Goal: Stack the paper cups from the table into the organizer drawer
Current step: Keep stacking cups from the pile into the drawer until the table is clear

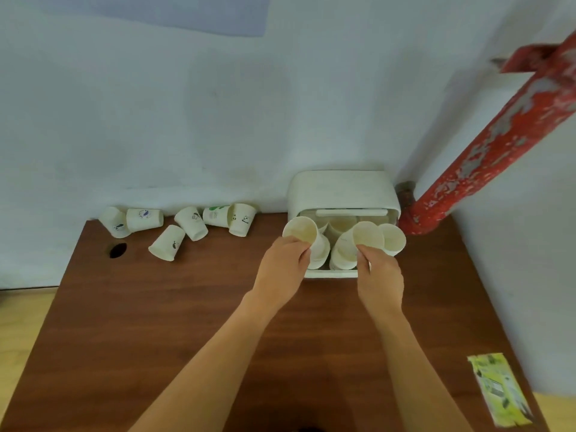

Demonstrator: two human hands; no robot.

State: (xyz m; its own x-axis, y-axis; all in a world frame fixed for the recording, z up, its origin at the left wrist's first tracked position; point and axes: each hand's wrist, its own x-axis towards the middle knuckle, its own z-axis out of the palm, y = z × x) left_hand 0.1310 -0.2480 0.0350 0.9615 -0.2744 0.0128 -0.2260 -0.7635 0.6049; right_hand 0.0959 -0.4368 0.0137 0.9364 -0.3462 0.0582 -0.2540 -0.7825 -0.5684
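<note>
Pale blue-white walls close in the far and right sides of the head view, with a red pipe [486, 145] of flaking paint slanting down to the corner. Below me sits a brown wood-grain worktop [174, 322], a dark round hole [117, 250] near its far-left part.

White organizer [343, 190] stands at the far edge against the wall, just beside the pipe's foot. Its drawer [330, 273] is pulled out toward me and holds several stacks of paper cups.

My left hand [282, 269] grips one paper cup [300, 230] by its side, mouth tilted toward me, over the drawer's left part. My right hand [378, 275] pinches a second cup [367, 235] by its lower wall, over the drawer's right part; a third cup [393, 240] lies touching it on the right, but I cannot tell whether the hand holds it too.

Loose cups [168, 243] lie tipped over at the far left, along the wall, well apart from the organizer; I count seven, some printed with small figures.

Green-and-white packet [498, 391] lies flat near the worktop's near-right edge.
</note>
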